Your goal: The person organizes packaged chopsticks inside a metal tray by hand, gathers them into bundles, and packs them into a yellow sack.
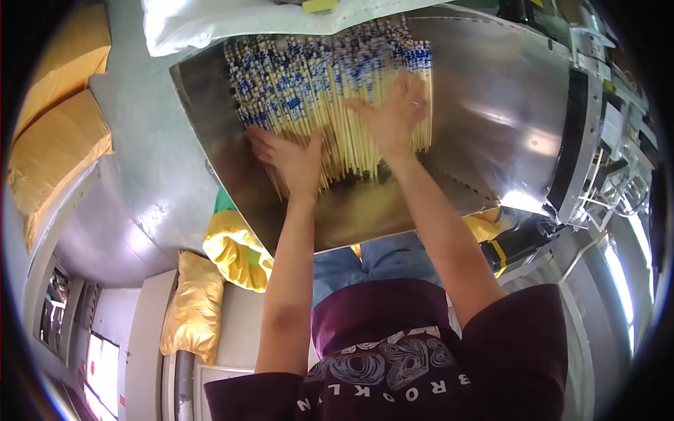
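Observation:
A wide layer of chopsticks point(340, 133), pale wood with blue-and-white patterned ends, lies on a shiny metal tray point(484, 105). The patterned ends point away from me and are uneven along the top. My left hand point(295, 161) is at the left side of the layer, fingers spread over the plain lower part. Over the right part of the layer is my right hand point(394, 119), thumb apart and fingers stretched, slightly smeared by motion. Neither hand is closed around any sticks. Whether the palms press on them I cannot tell.
A white plastic sack point(189, 24) overhangs the tray's far edge. Machine parts with cables point(611, 175) stand at the right. Brown-yellow sacks point(63, 140) lie at the left. Nearer are an open yellow bag point(235, 245), by the tray's left corner, and a gold sack point(193, 309).

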The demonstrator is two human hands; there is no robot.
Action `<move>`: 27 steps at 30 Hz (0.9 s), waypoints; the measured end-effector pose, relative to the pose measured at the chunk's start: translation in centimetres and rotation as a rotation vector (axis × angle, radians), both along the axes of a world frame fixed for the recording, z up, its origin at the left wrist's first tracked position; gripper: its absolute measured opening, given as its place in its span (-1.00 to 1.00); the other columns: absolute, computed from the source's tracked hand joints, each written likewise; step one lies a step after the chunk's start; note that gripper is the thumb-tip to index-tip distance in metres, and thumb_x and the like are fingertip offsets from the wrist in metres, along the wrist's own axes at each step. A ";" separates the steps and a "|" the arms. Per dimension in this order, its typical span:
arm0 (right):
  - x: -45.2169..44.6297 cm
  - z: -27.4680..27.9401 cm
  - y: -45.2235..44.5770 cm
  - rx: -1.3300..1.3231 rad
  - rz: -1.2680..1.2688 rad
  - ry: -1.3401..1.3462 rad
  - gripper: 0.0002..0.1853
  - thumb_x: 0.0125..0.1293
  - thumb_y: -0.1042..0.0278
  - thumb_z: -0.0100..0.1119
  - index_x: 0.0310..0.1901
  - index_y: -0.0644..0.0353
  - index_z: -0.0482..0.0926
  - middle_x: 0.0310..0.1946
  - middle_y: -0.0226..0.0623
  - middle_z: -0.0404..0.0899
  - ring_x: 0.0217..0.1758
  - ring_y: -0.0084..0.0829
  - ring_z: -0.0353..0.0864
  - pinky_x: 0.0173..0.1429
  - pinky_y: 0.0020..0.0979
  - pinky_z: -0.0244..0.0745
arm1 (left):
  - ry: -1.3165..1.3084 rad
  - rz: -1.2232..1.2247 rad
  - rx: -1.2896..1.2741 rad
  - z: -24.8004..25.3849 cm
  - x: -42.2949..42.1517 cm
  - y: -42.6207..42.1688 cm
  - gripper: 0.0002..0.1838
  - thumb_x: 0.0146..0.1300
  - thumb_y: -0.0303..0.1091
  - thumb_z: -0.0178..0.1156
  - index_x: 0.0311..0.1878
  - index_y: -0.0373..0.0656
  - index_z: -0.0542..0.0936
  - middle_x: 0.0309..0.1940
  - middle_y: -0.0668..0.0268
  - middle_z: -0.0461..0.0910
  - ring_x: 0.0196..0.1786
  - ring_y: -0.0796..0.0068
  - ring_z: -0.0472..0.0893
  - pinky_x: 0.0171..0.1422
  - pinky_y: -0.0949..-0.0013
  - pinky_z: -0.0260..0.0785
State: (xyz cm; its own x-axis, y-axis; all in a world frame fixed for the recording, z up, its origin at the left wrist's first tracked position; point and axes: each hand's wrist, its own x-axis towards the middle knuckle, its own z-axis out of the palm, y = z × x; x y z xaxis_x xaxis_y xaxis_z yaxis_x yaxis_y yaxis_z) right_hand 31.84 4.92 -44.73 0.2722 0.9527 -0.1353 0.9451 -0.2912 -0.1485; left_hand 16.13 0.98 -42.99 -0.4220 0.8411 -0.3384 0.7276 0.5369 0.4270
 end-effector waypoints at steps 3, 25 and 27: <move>2.0 -0.8 -0.7 -0.048 -0.174 0.159 0.25 -0.21 -0.48 0.28 0.33 0.38 0.04 0.31 0.12 0.06 0.36 0.12 0.04 0.32 0.14 -0.02 | -0.009 0.054 -0.021 -1.4 1.0 0.7 0.41 -0.29 0.07 0.49 0.36 -0.46 -0.31 0.36 -0.26 -0.18 0.41 -0.22 -0.15 0.45 -0.12 -0.34; 2.1 2.0 1.2 -0.602 -0.517 1.707 -0.49 0.20 0.16 0.25 0.10 0.29 0.40 -0.12 -0.31 0.56 -0.12 -0.49 0.57 -0.05 -0.40 0.49 | -1.426 0.339 -0.283 2.3 0.3 3.8 -0.10 -0.04 -0.34 0.43 0.29 -0.22 0.07 0.04 0.17 0.44 0.07 0.34 0.49 0.17 0.26 0.35; 1.9 3.2 0.6 -0.621 -0.527 1.734 -0.50 0.21 0.16 0.23 0.09 0.29 0.41 -0.12 -0.31 0.56 -0.13 -0.49 0.57 -0.05 -0.39 0.49 | -1.442 0.323 -0.284 3.3 0.0 2.9 -0.12 -0.03 -0.34 0.43 0.29 -0.21 0.09 0.06 0.17 0.44 0.09 0.34 0.48 0.19 0.27 0.33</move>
State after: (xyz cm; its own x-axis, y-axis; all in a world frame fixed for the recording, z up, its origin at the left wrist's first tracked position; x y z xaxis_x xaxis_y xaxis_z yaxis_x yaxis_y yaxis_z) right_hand 33.74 5.54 -41.50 -0.3122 0.5489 -0.7754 -0.2921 -0.8321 -0.4714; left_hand 16.15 3.93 -39.71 0.2563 0.6166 -0.7444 -0.3771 0.7728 0.5104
